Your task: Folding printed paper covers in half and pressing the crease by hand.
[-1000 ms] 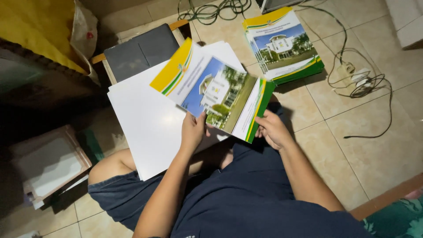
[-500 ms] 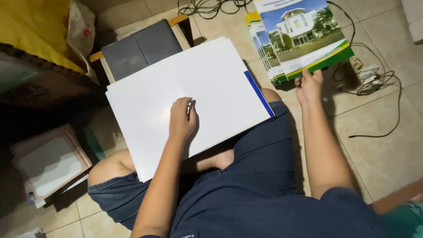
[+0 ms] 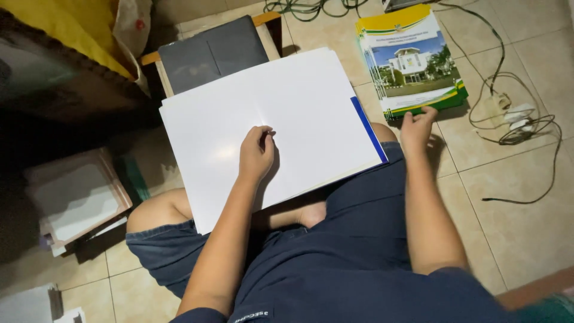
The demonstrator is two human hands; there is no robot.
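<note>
A stack of large white sheets (image 3: 299,101) lies across my lap, blank side up, with a blue edge showing along its right side. My left hand (image 3: 257,154) rests on the middle of the top sheet, fingers curled. My right hand (image 3: 417,124) reaches to the floor on the right and touches the near edge of a pile of printed booklets (image 3: 412,60) with a building picture and yellow-green bands. I sit cross-legged on the tiled floor in dark shorts.
A dark folder on a wooden frame (image 3: 212,51) lies behind the sheets. Cables and a white adapter (image 3: 517,116) trail over the tiles at right. A tray of papers (image 3: 75,194) sits on the floor at left, beside yellow cloth (image 3: 72,27).
A second ago both hands held a folded printed booklet over my lap. My right hand carried it right onto the floor pile; my left hand dropped onto the white sheets.
</note>
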